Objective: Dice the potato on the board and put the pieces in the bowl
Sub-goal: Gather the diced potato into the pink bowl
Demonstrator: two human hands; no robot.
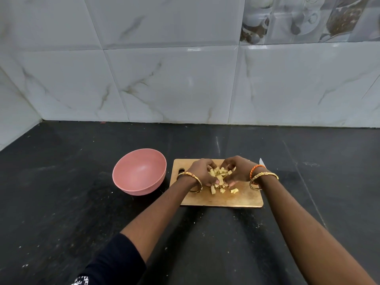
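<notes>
Left hand and right hand: both curling around the diced potato pieces, gathering the heap on the board. Dicing is looking finished; a few pieces are lying loose. Bowl, just beside the board, is sitting empty; transfer pending.

A home kitchen: a dark stone surface meets a wall of glossy marble-look tiles, with decorative tiles picturing cups at upper right. A wooden chopping board and pink bowl sit at the frame's middle.

One bowl, one board, two hands.
</notes>
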